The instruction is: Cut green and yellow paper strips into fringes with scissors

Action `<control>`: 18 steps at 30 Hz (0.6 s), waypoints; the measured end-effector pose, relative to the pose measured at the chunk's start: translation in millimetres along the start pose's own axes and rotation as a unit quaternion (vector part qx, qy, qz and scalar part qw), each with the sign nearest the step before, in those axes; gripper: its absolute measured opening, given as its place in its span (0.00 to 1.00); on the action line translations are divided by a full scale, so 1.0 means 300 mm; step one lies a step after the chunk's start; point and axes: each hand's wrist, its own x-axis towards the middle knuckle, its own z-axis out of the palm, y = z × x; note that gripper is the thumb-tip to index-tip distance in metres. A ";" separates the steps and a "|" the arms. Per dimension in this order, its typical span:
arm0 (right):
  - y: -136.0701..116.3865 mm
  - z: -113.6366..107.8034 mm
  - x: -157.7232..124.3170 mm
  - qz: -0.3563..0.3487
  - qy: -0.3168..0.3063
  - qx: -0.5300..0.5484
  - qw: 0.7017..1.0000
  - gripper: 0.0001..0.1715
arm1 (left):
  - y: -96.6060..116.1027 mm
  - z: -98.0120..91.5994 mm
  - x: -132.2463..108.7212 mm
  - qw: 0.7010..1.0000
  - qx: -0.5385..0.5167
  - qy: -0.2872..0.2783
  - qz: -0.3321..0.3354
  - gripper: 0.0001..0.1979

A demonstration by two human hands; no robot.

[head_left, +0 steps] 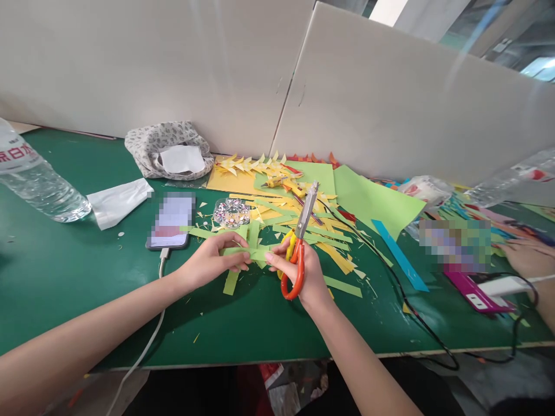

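Observation:
A light-green paper strip (259, 254) runs between my two hands above the green table. My left hand (217, 257) pinches its left part between thumb and fingers. At its right part, my right hand (299, 271) pinches the strip with thumb and fingertips. The same hand carries scissors (299, 254) with orange and yellow handles, their blades pointing up and away. Below and behind the hands lie more green strips (232, 282) and a heap of yellow paper pieces (338, 257).
A phone (172, 216) on a white cable lies left, near a water bottle (39, 173) and a patterned cloth pouch (169, 147). Behind are a yellow glue gun (288, 185) and green sheets (377, 199). A black cord (390, 268) crosses the right side; another person's hand (531, 260) rests there.

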 end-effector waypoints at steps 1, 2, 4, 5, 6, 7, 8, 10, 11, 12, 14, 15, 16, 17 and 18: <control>-0.003 -0.002 0.000 0.004 -0.001 -0.003 1.000 0.23 | 0.005 -0.003 0.000 1.000 0.006 0.017 0.006 0.10; -0.005 -0.003 -0.001 0.006 0.000 -0.006 1.000 0.23 | 0.009 -0.006 0.001 0.999 0.010 0.031 0.009 0.11; -0.005 -0.003 -0.004 0.006 0.004 -0.010 1.000 0.22 | 0.011 -0.012 0.004 0.998 0.005 0.063 0.017 0.12; -0.004 -0.001 -0.005 0.003 0.005 -0.008 1.000 0.22 | 0.009 -0.014 0.005 0.997 -0.002 0.079 0.020 0.13; -0.002 0.001 -0.007 -0.002 0.004 -0.004 1.000 0.21 | 0.007 -0.016 0.007 0.995 -0.010 0.094 0.023 0.14; 0.000 0.003 -0.009 -0.006 0.003 0.004 1.000 0.21 | 0.004 -0.017 0.009 0.994 -0.015 0.103 0.023 0.16; 0.002 0.006 -0.010 -0.009 -0.001 0.013 1.000 0.21 | 0.001 -0.018 0.010 0.994 -0.019 0.105 0.022 0.18; 0.004 0.011 -0.013 -0.012 -0.012 0.030 0.999 0.21 | -0.002 -0.017 0.011 0.995 -0.022 0.093 0.016 0.22; 0.005 0.012 -0.014 -0.012 -0.017 0.035 0.999 0.21 | -0.003 -0.016 0.011 0.996 -0.024 0.087 0.016 0.23; 0.004 0.014 -0.015 -0.011 -0.020 0.039 0.999 0.21 | -0.003 -0.015 0.010 0.996 -0.029 0.086 0.019 0.24; 0.004 0.014 -0.014 -0.009 -0.016 0.042 0.999 0.21 | -0.001 -0.015 0.009 0.993 -0.049 0.103 0.030 0.23; 0.003 0.014 -0.013 -0.008 -0.011 0.044 0.999 0.22 | 0.000 -0.017 0.010 0.990 -0.064 0.116 0.037 0.22; 0.004 0.014 -0.012 -0.007 -0.005 0.045 0.999 0.22 | 0.000 -0.020 0.011 0.987 -0.082 0.131 0.045 0.22; 0.004 0.013 -0.010 -0.006 0.000 0.046 0.999 0.22 | -0.001 -0.024 0.014 0.982 -0.105 0.147 0.057 0.21; 0.005 0.013 -0.009 -0.006 0.007 0.045 0.999 0.22 | -0.003 -0.029 0.018 0.976 -0.129 0.163 0.070 0.20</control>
